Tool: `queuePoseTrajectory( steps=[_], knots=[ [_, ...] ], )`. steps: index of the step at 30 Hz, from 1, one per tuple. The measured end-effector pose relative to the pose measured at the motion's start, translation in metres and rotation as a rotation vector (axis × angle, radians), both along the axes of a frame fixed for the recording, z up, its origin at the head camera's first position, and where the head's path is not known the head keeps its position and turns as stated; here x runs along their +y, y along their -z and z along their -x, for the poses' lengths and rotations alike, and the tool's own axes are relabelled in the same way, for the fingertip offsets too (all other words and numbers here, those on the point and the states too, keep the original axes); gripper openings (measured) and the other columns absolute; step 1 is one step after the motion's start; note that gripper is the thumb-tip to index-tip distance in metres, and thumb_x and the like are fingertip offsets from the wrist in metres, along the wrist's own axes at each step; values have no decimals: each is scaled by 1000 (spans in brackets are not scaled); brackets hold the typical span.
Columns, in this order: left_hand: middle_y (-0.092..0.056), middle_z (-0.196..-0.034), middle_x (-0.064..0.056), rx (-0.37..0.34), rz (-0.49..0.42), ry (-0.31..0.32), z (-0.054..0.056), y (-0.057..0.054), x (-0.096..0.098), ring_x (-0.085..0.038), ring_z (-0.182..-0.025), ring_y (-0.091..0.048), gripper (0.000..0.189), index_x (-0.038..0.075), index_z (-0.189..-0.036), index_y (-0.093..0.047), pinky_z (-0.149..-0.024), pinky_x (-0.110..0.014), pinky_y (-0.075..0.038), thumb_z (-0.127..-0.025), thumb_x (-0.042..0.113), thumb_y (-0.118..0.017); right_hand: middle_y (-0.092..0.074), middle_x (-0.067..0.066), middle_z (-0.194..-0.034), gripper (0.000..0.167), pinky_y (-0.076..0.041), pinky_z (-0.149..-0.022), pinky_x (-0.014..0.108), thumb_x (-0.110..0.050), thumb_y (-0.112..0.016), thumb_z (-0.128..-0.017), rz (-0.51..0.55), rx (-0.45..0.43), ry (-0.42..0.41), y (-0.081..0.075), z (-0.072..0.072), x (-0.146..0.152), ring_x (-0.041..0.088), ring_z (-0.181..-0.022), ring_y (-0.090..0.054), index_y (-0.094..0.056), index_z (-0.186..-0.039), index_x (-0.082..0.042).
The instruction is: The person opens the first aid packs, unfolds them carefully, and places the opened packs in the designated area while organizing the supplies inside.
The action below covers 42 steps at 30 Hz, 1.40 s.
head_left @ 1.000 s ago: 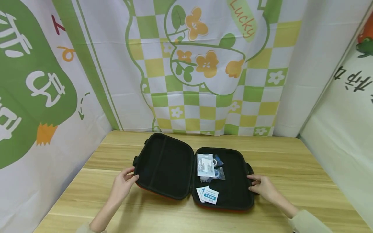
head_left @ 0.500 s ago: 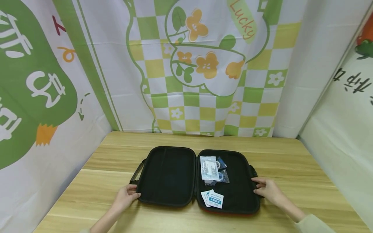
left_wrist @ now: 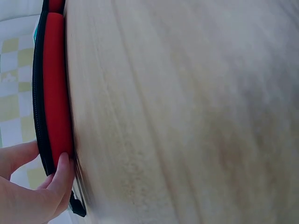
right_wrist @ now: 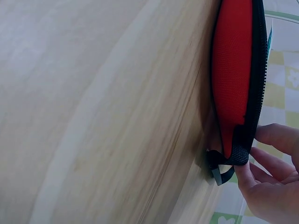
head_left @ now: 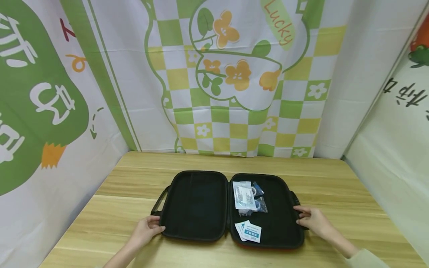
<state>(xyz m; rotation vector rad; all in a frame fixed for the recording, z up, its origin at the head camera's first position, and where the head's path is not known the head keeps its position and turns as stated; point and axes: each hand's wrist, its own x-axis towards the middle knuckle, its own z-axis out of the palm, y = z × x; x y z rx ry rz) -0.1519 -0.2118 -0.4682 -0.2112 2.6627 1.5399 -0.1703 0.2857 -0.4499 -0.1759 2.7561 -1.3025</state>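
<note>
A zippered case [head_left: 197, 208] lies spread flat like a book on the table, black inside and red outside. My left hand [head_left: 145, 231] pinches the front left corner of its left half, thumb on the rim and fingers against the red side [left_wrist: 57, 88] in the left wrist view. At the far right edge, my right hand [head_left: 314, 222] pinches the rim of the right half beside a black strap [right_wrist: 240, 148]. In that half lie a pale blue-white packet [head_left: 244, 196], clear bags [head_left: 261, 204] with blue and white contents, and white-and-teal sachets [head_left: 252, 232].
The wooden table [head_left: 134, 178] runs back to a green-and-white patterned curtain [head_left: 231, 126]. Printed cloth walls [head_left: 107, 111] stand on either side. A black handle [head_left: 160, 199] sticks out from the case's left side.
The left half of the case has come down from a tilt to flat, lowered by my left hand. The whole case and both hands have shifted slightly right and nearer.
</note>
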Motion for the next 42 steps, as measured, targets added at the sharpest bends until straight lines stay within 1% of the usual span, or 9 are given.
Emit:
queuePoseTrajectory(
  steps=[6,14,22,25,29,32,34,37,42],
  knots=[
    [-61,-86,-13,-36,-38,11,-5,0,5,-22,-77,-59,43,-16,-103,-51,-64,-29,-50,-70,2,-70,-51,34,-111,46,-51,-66,24,6,-65,-71,-7,-8,-1,-1,-4,7,33,-90,-57,-49,-113,18],
    [-58,-85,-12,-55,-44,78,-7,-1,6,-18,-75,-57,40,-14,-98,-50,-62,-26,-48,-69,4,-72,-50,35,-111,46,-52,-69,27,6,-64,-72,-17,-11,0,-1,-7,13,36,-92,-56,-49,-113,18],
    [-54,-79,-12,-57,-65,254,-8,-6,0,-16,-66,-56,35,-15,-92,-47,-57,-27,-51,-73,4,-69,-53,34,-108,46,-51,-68,25,6,-65,-70,-15,0,10,0,-9,16,32,-89,-58,-50,-112,18],
    [-55,-73,-7,-11,38,289,-5,-13,0,-15,-63,-55,28,-11,-87,-49,-53,-25,-49,-74,6,-67,-53,34,-106,46,-51,-68,25,6,-65,-70,-21,7,8,0,-9,16,31,-88,-58,-50,-111,19],
    [-57,-69,-2,100,256,238,2,-28,8,-12,-62,-53,20,-3,-84,-56,-52,-24,-44,-74,10,-68,-53,35,-106,46,-51,-68,25,6,-66,-70,-27,21,1,1,-8,16,31,-88,-58,-49,-111,20],
    [-60,-73,0,165,326,224,13,-38,18,-10,-64,-54,16,1,-85,-60,-54,-23,-44,-75,10,-67,-53,34,-106,46,-51,-68,24,6,-67,-70,-28,33,4,2,-8,17,30,-86,-59,-50,-110,20],
    [-61,-78,-3,203,319,272,21,-43,26,-11,-67,-55,15,1,-87,-60,-57,-23,-45,-77,9,-66,-53,35,-106,45,-51,-68,25,6,-67,-70,-34,44,-3,3,-8,18,29,-86,-59,-50,-110,20],
    [-61,-87,-7,265,295,394,32,-46,40,-15,-74,-56,16,1,-91,-60,-61,-23,-48,-78,9,-65,-53,34,-106,45,-51,-68,24,5,-67,-70,-35,47,0,4,-9,18,25,-85,-59,-50,-110,19],
    [-60,-96,-10,356,295,580,46,-49,69,-24,-86,-57,23,1,-99,-60,-72,-32,-49,-79,11,-65,-52,34,-109,45,-51,-70,24,4,-66,-71,-27,39,-10,5,-9,19,25,-86,-59,-50,-111,18]
  ],
)
